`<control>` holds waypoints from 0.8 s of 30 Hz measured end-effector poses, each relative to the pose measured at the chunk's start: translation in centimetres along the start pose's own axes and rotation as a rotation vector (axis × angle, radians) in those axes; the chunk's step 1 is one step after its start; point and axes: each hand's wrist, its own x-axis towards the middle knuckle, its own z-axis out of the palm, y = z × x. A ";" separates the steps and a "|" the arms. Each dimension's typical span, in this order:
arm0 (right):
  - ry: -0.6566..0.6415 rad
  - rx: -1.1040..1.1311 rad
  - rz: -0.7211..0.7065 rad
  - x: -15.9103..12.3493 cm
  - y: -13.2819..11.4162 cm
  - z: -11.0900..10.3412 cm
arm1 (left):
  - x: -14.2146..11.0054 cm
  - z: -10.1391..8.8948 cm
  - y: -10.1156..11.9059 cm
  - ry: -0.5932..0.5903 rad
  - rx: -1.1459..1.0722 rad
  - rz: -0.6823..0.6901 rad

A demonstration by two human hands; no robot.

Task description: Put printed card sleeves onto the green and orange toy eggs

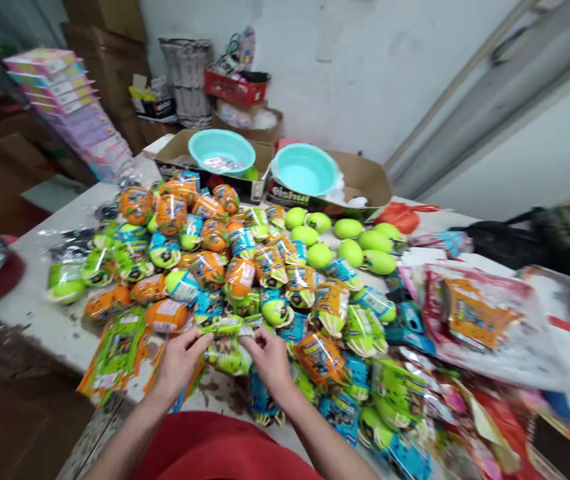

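Observation:
Near the table's front edge, my left hand [179, 363] and my right hand [271, 360] pinch the two ends of the top edge of a green printed wrapper [225, 348]. The wrapper's upper edge looks folded over, and a rounded bulge shows below it; what is inside cannot be made out. Left of my left hand lie flat green and orange wrappers [117, 353]. Beyond both hands spreads a heap of wrapped egg-shaped packs [205, 267] in orange, green and blue. Several bare lime-green plastic eggs [349, 253] sit behind the heap, to the right.
Two turquoise basins [307, 170] rest in open cardboard boxes [365, 177] at the table's back. A clear bag [495, 333] with orange wrappers lies on the right among loose packaging. Stacked pink and purple boxes [77, 113] rise at the far left, and a red crate [237, 87] stands by the wall.

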 end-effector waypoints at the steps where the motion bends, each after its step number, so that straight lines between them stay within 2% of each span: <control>1: 0.043 -0.082 -0.051 0.2 -0.3 -0.6 | 0.1 0.5 0.7 -0.064 -0.110 -0.012; 4: 0.112 -0.238 -0.161 0.9 -0.7 -2.7 | 0.6 2.2 2.8 -0.285 -0.463 -0.126; 5: 0.119 -0.242 -0.164 1.1 -0.7 -3.4 | 0.7 2.7 3.3 -0.322 -0.545 -0.169; 7: 0.127 -0.201 -0.125 1.5 -0.7 -4.8 | 1.3 3.5 4.2 -0.315 -0.627 -0.209; 10: 0.121 -0.099 -0.072 2.1 -1.3 -7.0 | 2.3 4.6 5.3 -0.245 -0.646 -0.172; 11: 0.070 -0.059 -0.078 2.4 -1.8 -7.8 | 2.7 5.0 5.7 -0.265 -0.642 -0.166; 14: -0.224 0.051 -0.133 4.7 -3.8 -10.6 | 3.8 6.4 6.7 -0.393 -0.633 -0.196; 15: -0.261 0.051 -0.153 6.1 -4.5 -11.9 | 4.3 6.8 6.9 -0.402 -0.641 -0.214; 16: -0.223 0.014 -0.164 7.9 -5.0 -13.5 | 4.7 7.0 7.1 -0.383 -0.655 -0.231; 17: -0.108 -0.053 -0.169 10.2 -5.4 -15.2 | 5.2 7.1 7.1 -0.343 -0.673 -0.249; 18: 0.062 -0.148 -0.169 12.8 -5.4 -17.1 | 5.7 7.1 7.0 -0.294 -0.692 -0.269; 19: 0.220 -0.248 -0.116 15.5 -5.2 -19.0 | 6.2 6.9 6.9 -0.252 -0.714 -0.294; 20: 0.293 -0.287 -0.065 18.3 -4.8 -20.8 | 6.5 6.6 6.7 -0.234 -0.737 -0.323; 22: 0.358 -0.330 0.034 23.6 -3.4 -23.6 | 7.1 5.9 6.1 -0.253 -0.781 -0.377; 24: 0.375 -0.347 0.148 27.7 -1.6 -25.1 | 7.3 5.3 5.4 -0.264 -0.810 -0.431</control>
